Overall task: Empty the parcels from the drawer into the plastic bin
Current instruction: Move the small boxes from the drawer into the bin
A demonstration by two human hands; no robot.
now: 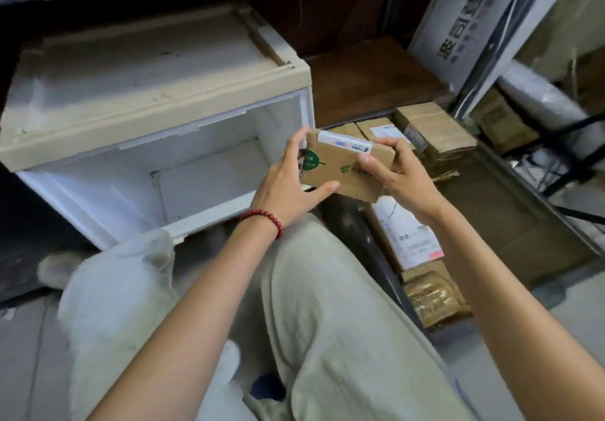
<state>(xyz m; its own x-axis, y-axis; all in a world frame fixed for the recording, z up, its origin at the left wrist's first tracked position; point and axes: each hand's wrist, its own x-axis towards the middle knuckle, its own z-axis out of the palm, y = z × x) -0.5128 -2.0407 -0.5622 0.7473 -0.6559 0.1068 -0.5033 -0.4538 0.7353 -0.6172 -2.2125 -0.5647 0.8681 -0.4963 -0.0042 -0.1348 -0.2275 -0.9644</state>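
Note:
A flat brown cardboard parcel (pixel 340 162) with a green logo and a white label is held up in the middle of the view. My left hand (pixel 288 188) grips its left end, thumb under and fingers over the top. My right hand (pixel 399 175) grips its right end. The parcel hangs between the white pulled-out drawer (pixel 98 204), whose inside looks bare, and the clear plastic bin (pixel 510 191) at the right. Several brown parcels (pixel 432 132) lie at the bin's far end, and others (pixel 409 234) at its near end.
The drawer unit has a beige top (pixel 157 93). A white plastic bag (pixel 121 289) lies by my left knee. A white printed box (pixel 465 24) leans at the back right. Dark metal legs (pixel 569 165) stand right of the bin.

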